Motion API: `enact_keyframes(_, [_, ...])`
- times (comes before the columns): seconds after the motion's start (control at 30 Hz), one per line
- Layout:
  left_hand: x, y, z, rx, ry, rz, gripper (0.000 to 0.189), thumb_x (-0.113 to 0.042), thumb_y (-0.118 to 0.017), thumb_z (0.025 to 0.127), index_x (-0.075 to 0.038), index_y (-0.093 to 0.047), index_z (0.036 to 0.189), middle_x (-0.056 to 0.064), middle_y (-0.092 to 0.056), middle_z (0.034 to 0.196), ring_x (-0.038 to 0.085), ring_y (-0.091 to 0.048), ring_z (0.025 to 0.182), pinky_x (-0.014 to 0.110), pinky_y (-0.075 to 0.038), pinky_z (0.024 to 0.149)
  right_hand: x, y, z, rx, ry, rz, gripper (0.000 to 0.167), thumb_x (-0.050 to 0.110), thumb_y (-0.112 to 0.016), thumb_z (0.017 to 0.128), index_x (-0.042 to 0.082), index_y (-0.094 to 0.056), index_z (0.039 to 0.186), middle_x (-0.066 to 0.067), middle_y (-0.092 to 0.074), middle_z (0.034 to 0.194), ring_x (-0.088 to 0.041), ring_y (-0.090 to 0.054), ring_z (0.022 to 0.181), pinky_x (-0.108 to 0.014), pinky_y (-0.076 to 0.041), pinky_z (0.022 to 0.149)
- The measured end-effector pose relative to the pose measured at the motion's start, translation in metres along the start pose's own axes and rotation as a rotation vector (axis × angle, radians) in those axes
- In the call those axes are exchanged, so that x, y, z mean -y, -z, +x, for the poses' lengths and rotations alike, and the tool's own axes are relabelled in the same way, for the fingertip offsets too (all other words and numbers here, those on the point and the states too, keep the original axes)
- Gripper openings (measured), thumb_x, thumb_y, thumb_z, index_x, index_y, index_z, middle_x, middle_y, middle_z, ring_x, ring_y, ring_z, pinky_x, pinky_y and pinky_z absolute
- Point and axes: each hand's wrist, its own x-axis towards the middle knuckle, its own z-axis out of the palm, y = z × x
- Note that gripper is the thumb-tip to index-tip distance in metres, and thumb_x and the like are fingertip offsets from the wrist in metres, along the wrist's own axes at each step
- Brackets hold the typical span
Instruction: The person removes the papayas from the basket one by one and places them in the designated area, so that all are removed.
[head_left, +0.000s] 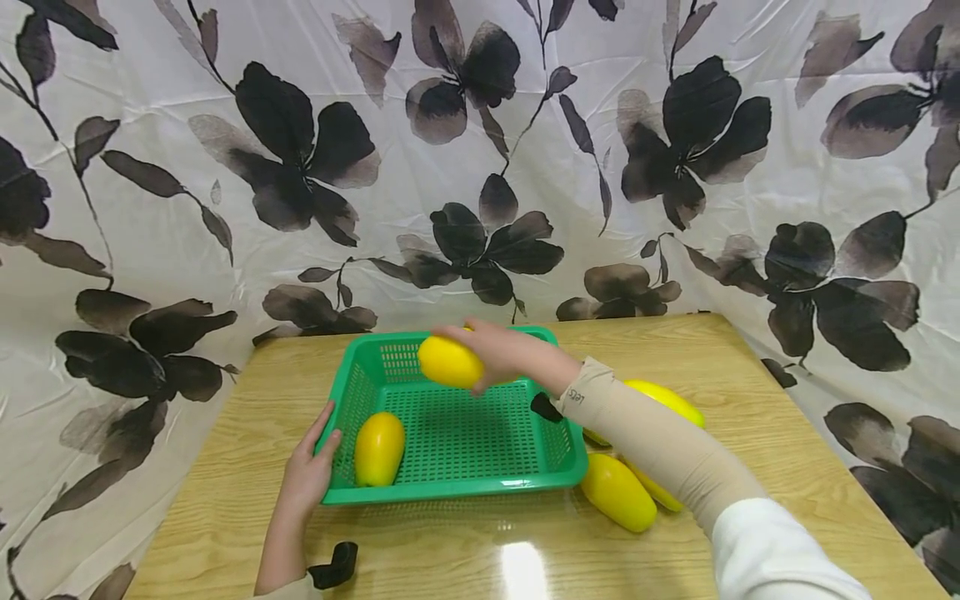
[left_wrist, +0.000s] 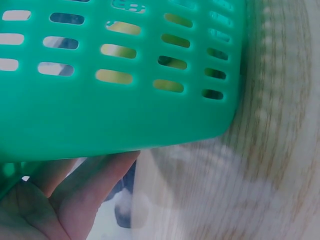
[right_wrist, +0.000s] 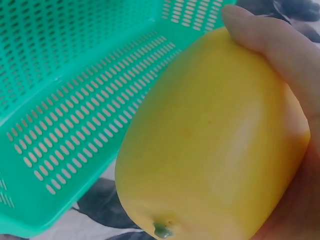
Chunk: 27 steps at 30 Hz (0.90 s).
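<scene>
**Yellow fruit [head_left: 448, 363], one, in the right hand [head_left: 501, 350], above the green basket [head_left: 457, 497]**

Item: large, oval, yellow, with a small green stem nub [right_wrist: 161, 230] at one end. Location: over the far part of the basket, slightly left of its middle; it appears raised off the perforated floor.

Handling: skin smooth and glossy, so probably rather slippery, more so if damp. No dent shows at the grip; judged firm, with little give. Weight uncertain: moderate if real fruit, light if a moulded imitation. If real, likely to bruise when dropped.

Recommended hold: across the broad middle, thumb and fingers on opposite flanks; the tapered ends offer less purchase, and the nub is too small to carry by.

Right hand: curled round the fruit's side, gripping it.

Left hand [head_left: 309, 467]: pinching the basket's left rim. Basket judged light and semi-stiff; the rim is its natural handhold.

Also listed: a second fruit [head_left: 379, 450], inside the basket at the near left corner; loose fruits [head_left: 618, 493] on the counter [head_left: 225, 467], right of the basket, partly hidden by the right sleeve [head_left: 660, 442], exact count uncertain.
</scene>
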Motion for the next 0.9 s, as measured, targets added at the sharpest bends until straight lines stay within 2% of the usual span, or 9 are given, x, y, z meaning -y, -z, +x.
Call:
enact_keyframes(0.6, [-0.002, 0.000, -0.004, -0.006, 0.008, 0.003, 0.052, -0.037, -0.032, 0.100, -0.032, -0.012, 0.147, 0.014, -0.008, 0.152, 0.044, -0.007, 0.134, 0.066, -0.013, 0.100, -0.018, 0.001, -0.064, -0.096, 0.042, 0.056, 0.096, 0.019, -0.085, 0.063, 0.020, -0.030, 0.142, -0.018, -0.040, 0.127, -0.030, -0.046, 0.106, -0.046, -0.044, 0.085])
enact_keyframes(0.9, [-0.002, -0.001, -0.003, -0.001, 0.008, 0.006, 0.052, -0.037, -0.031, 0.100, -0.032, -0.011, 0.147, 0.014, -0.008, 0.152, 0.044, -0.007, 0.134, 0.066, -0.013, 0.099, -0.026, 0.002, -0.096, -0.132, 0.039, 0.115, 0.098, 0.015, -0.084, 0.063, 0.017, -0.028, 0.143, -0.018, -0.038, 0.129, -0.029, -0.049, 0.102, -0.045, -0.046, 0.083])
